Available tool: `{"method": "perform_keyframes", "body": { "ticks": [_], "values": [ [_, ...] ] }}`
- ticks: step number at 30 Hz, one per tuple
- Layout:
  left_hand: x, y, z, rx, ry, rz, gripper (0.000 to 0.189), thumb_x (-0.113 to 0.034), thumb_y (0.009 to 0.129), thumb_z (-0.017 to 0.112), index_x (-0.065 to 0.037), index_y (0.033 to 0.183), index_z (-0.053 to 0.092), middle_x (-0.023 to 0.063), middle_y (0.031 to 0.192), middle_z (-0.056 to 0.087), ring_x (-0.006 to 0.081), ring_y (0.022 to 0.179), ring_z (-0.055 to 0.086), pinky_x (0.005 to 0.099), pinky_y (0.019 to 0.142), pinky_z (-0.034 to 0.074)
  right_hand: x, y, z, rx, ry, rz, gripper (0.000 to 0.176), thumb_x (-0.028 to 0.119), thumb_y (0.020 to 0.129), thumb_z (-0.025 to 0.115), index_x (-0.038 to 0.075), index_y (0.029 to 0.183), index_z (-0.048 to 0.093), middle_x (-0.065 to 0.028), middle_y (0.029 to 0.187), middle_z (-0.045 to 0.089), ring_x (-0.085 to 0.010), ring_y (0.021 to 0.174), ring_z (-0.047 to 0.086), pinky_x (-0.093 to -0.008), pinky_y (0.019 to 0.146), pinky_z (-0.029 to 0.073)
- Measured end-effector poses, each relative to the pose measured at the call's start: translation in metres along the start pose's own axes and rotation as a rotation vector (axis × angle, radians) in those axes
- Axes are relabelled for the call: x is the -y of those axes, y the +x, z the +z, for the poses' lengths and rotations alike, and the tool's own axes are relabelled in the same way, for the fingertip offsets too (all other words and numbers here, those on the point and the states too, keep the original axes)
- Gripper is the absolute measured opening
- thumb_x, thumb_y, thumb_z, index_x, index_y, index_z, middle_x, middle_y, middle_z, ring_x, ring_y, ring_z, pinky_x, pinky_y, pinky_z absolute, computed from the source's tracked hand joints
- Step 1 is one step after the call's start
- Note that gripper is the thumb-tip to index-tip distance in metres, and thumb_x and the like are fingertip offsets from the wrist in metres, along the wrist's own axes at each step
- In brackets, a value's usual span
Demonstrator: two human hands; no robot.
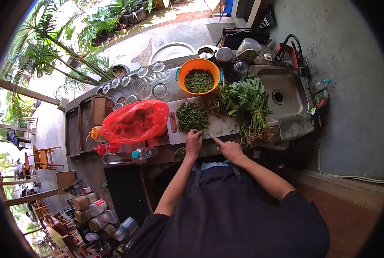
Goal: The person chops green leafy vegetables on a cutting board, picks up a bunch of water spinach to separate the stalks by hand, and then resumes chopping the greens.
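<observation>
A white cutting board (178,136) lies in front of me with a heap of chopped green leaves (192,116) on it. My right hand (231,151) is closed around a small knife (207,134), its index finger stretched along it toward the left. At the board's near edge, just below the heap, my left hand (194,141) has its fingers pinched together close to the knife's tip; what they hold is too small to make out. A bundle of leafy greens (253,99) with roots lies across the board's right end.
Behind the board stands an orange basin (184,81) holding more chopped leaves. A metal sink (282,81) is at the right. To the left are a red plastic bag (134,120), upturned glasses (159,90) and a bottle with a teal cap (144,153).
</observation>
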State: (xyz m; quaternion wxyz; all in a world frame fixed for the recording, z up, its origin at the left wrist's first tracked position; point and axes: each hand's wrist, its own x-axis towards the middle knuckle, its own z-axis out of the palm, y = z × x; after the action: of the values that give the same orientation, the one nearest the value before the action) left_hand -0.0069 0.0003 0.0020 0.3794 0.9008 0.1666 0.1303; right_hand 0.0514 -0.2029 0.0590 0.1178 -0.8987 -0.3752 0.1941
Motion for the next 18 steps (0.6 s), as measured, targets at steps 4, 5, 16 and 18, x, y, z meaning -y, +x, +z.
{"method": "perform_keyframes", "body": {
  "ticks": [4,5,16,18],
  "values": [
    [0.0,0.001,0.001,-0.021,-0.003,0.025,0.017,-0.003,0.083,0.068,-0.002,0.099,0.074,0.0129,0.099,0.063,0.0315,0.096,0.062,0.041,0.083,0.052,-0.001,0.007,-0.006,0.031,0.011,0.001,0.072,0.014,0.092,0.051,0.042,0.154,0.027,-0.0201,0.072,0.065,-0.0404,0.067,0.066,-0.0538,0.064,0.055],
    [0.001,0.001,0.001,-0.02,-0.003,0.028,0.017,-0.003,0.083,0.068,-0.002,0.099,0.074,0.0129,0.099,0.063,0.0315,0.096,0.062,0.041,0.083,0.052,-0.002,0.009,-0.008,0.051,0.007,0.01,0.072,0.015,0.092,0.052,0.042,0.154,0.027,-0.0204,0.071,0.065,-0.0408,0.067,0.066,-0.0542,0.065,0.055],
    [-0.002,0.001,0.0,-0.03,0.016,0.033,0.017,-0.003,0.084,0.068,-0.002,0.1,0.074,0.0124,0.098,0.063,0.0309,0.095,0.062,0.0404,0.083,0.052,-0.005,0.013,0.022,0.006,0.076,0.031,0.075,0.017,0.093,0.052,0.044,0.155,0.022,-0.0222,0.072,0.065,-0.042,0.067,0.067,-0.0547,0.065,0.056],
    [-0.003,0.002,0.002,-0.029,0.011,0.034,0.017,-0.003,0.084,0.068,-0.002,0.099,0.074,0.0123,0.098,0.064,0.0311,0.095,0.062,0.0405,0.083,0.052,-0.008,0.013,0.024,0.02,0.031,0.006,0.077,0.016,0.093,0.053,0.044,0.156,0.018,-0.0226,0.073,0.065,-0.0423,0.066,0.066,-0.054,0.063,0.056]
  ]
}}
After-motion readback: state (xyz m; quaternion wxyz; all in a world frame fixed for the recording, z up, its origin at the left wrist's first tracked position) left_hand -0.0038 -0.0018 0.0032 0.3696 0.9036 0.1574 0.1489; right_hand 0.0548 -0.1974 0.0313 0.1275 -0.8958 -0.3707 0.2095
